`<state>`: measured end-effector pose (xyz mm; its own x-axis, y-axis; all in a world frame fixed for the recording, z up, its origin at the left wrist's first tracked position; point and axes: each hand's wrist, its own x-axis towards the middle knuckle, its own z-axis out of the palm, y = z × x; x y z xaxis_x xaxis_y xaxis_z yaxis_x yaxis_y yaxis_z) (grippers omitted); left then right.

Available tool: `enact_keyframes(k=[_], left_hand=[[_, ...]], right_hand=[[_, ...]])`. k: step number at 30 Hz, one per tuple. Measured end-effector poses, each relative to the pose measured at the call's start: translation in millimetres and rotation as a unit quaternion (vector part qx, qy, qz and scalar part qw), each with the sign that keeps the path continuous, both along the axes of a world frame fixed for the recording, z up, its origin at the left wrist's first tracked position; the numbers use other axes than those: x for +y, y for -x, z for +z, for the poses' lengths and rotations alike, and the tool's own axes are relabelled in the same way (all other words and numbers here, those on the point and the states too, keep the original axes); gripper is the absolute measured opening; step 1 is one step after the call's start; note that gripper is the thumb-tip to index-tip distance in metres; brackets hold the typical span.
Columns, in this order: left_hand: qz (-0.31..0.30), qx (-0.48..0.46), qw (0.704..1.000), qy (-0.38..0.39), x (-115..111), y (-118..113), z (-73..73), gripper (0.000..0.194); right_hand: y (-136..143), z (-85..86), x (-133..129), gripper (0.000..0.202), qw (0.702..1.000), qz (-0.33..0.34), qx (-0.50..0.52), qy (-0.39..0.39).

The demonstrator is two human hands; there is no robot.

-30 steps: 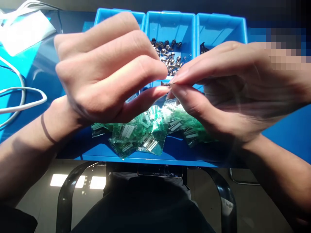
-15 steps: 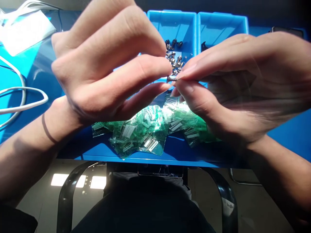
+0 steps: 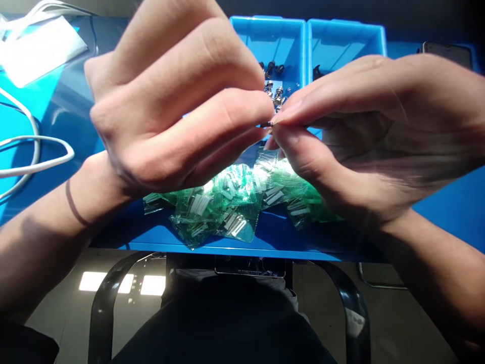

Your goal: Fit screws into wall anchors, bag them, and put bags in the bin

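Note:
A small dark screw (image 3: 268,124) is pinched between both hands, above the front edge of a blue bin. My left hand (image 3: 185,106) holds its left end between thumb and index finger, hiding most of it. On the right end, the thumb and index fingertips of my right hand (image 3: 341,121) are closed. Behind the fingers, several metal screws (image 3: 278,94) lie in the blue bin (image 3: 269,23). Below the hands are several green and clear plastic packets (image 3: 235,222) with white and metal pieces inside.
A second blue bin (image 3: 346,28) with a dark part stands at the back right, near a phone (image 3: 447,50). White cables (image 3: 38,139) and a white sheet (image 3: 43,50) lie at the left. Black chair arms (image 3: 102,308) stand below the table's front edge (image 3: 212,253).
My left hand has moved slightly right, and its fingertips now cover the screw's left end. My right hand has barely moved and keeps its pinch.

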<state>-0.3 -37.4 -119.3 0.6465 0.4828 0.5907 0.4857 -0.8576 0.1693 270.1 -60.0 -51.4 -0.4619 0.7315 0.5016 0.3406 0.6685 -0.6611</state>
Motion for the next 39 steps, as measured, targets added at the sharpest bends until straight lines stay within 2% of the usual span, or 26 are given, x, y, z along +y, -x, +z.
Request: enact_keyframes(k=[1,2,4,7,9,10,14,16,18,21,24,26,28,30,34,37,39], left_hand=[[0.000,-0.001,1.000,0.000,-0.3,-0.4,-0.3,0.092],[-0.001,-0.002,1.000,0.000,-0.4,-0.8,-0.4,0.092],[-0.002,-0.004,1.000,-0.001,0.1,-1.8,0.5,0.092],[-0.003,-0.005,1.000,-0.006,2.9,-3.2,6.6,0.093],[-0.002,-0.005,1.000,-0.011,5.2,-4.0,14.3,0.093],[-0.001,-0.004,1.000,-0.013,5.9,-4.4,19.0,0.093],[0.002,-0.003,1.000,-0.021,3.6,-5.3,40.9,0.090],[0.001,0.002,0.999,-0.034,-0.6,-5.2,52.1,0.080],[-0.005,0.032,0.997,-0.073,-5.4,-4.8,62.1,0.060],[-0.009,0.080,0.987,-0.137,-10.4,-4.4,72.0,0.032],[-0.008,0.080,0.986,-0.149,-9.6,-5.5,74.8,0.032],[-0.024,0.075,0.983,-0.164,-6.6,-7.3,74.3,0.039],[-0.039,0.060,0.980,-0.188,-3.7,-9.3,73.5,0.033],[-0.044,0.036,0.979,-0.194,-2.3,-10.8,73.0,0.025],[-0.035,0.032,0.984,-0.172,-4.7,-11.1,72.6,0.029],[-0.026,0.035,0.982,-0.185,-6.7,-11.3,72.3,0.021],[-0.023,0.017,0.986,-0.165,-7.6,-11.6,72.5,0.024]], right_hand=[[-3.3,-0.8,4.9,0.033,0.998,0.056,-0.013,-0.012],[-6.8,-1.6,9.7,0.037,0.996,0.081,-0.014,-0.025],[-10.8,-2.8,14.8,0.043,0.995,0.095,-0.026,-0.033],[-2.7,-0.6,4.1,0.035,0.999,0.045,-0.013,-0.028],[8.8,2.9,-10.4,0.024,0.996,-0.085,0.004,0.040],[14.1,4.6,-17.0,0.019,0.993,-0.089,-0.015,0.077],[21.5,8.2,-28.4,0.015,0.995,-0.092,0.007,0.043],[18.8,8.2,-26.7,0.013,0.994,-0.102,0.008,0.029],[16.8,7.1,-23.5,0.013,0.995,-0.100,0.013,0.019],[20.2,4.1,-18.5,0.031,0.996,-0.080,0.038,0.028],[28.3,1.3,-13.8,0.044,0.994,-0.083,0.067,0.027],[31.4,1.0,-11.5,0.046,0.993,-0.083,0.078,0.011],[30.5,1.7,-11.1,0.046,0.993,-0.083,0.086,-0.009],[26.2,2.6,-13.4,0.042,0.992,-0.085,0.089,-0.022],[17.9,4.3,-21.6,0.020,0.992,-0.094,0.077,-0.022],[17.9,5.2,-23.6,0.015,0.994,-0.078,0.070,-0.034],[20.0,4.8,-22.2,0.012,0.994,-0.079,0.062,-0.039]])
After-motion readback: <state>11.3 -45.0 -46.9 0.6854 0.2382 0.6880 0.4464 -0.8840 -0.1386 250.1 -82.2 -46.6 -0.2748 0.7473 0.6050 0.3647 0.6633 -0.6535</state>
